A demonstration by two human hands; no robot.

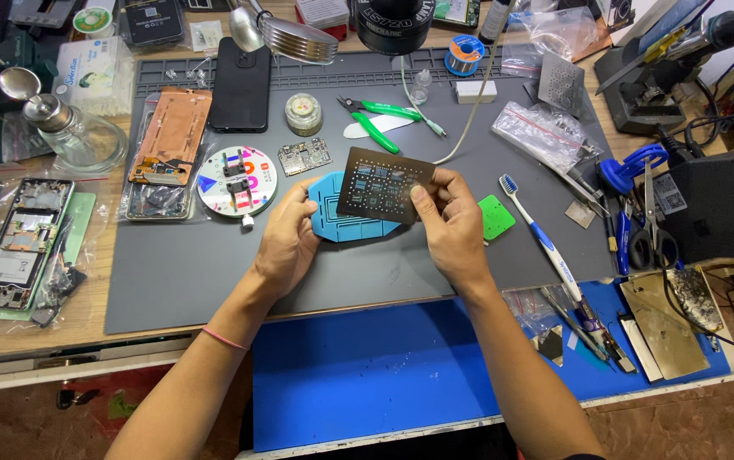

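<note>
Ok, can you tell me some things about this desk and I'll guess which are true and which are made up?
1. Both hands hold a thin dark metal stencil. True: the left hand and the right hand grip it at its two sides.
2. A blue holder block lies under the stencil. True.
3. The toothbrush is in the right hand. False: it lies on the grey mat, right of that hand.
4. The green-handled cutters lie above the stencil on the mat. True.
5. The black phone is in the left hand. False: it lies at the top of the mat.
</note>
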